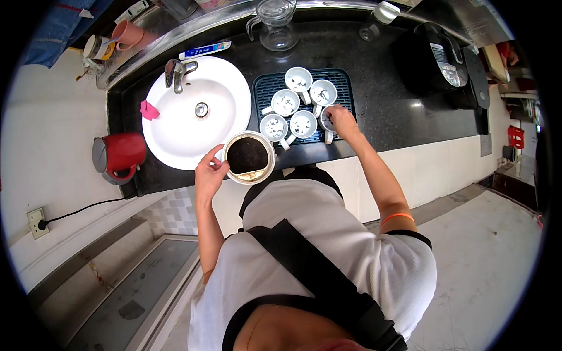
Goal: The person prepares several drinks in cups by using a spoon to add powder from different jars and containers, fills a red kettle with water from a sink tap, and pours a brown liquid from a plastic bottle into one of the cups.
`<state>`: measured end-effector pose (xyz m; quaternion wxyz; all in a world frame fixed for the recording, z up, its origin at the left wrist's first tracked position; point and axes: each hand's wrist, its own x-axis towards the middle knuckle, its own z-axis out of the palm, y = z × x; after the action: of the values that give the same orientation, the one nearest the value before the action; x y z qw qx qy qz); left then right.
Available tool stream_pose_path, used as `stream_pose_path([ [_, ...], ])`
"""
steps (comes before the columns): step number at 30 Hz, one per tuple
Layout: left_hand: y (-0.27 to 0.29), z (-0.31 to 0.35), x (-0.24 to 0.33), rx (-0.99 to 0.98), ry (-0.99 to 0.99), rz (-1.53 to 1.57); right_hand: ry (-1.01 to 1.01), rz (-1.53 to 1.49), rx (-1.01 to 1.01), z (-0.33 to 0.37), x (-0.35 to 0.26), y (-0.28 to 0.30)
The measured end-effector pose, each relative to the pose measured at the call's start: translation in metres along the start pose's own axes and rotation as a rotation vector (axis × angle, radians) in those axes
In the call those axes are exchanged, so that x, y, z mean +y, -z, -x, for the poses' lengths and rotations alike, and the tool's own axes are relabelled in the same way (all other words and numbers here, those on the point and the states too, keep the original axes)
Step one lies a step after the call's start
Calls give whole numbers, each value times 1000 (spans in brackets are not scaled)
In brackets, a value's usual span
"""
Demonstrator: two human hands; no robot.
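My left hand grips the left side of a round light-coloured tin, which sits open at the counter's front edge. Dark loose matter that looks like tea leaves fills most of it. On a dark ribbed drying tray stand several white mugs, upright, with dark bits at the bottom; among them are a back mug and a front middle mug. My right hand reaches over the rightmost mug. Its fingers are pinched together at the mouth, and what they hold is hidden.
A white sink with a tap and pink cloth lies left. A red kettle stands beyond it. Behind the tray is a glass jug. A lidded glass jar and black appliance are right.
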<state>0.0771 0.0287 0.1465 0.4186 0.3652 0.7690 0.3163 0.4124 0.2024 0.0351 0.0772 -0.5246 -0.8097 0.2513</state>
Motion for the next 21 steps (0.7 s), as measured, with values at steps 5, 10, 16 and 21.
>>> stream_pose_path([
  [5, 1, 2, -1, 2, 20, 48, -79, -128, 18, 1, 4, 13],
  [10, 2, 4, 4, 6, 16, -1, -80, -180, 47, 3, 7, 23],
  [16, 7, 1, -7, -13, 43, 56, -193, -1000, -217, 1, -27, 40],
  [21, 6, 2, -3, -28, 54, 40, 149, -1052, -438, -1, -136, 38],
])
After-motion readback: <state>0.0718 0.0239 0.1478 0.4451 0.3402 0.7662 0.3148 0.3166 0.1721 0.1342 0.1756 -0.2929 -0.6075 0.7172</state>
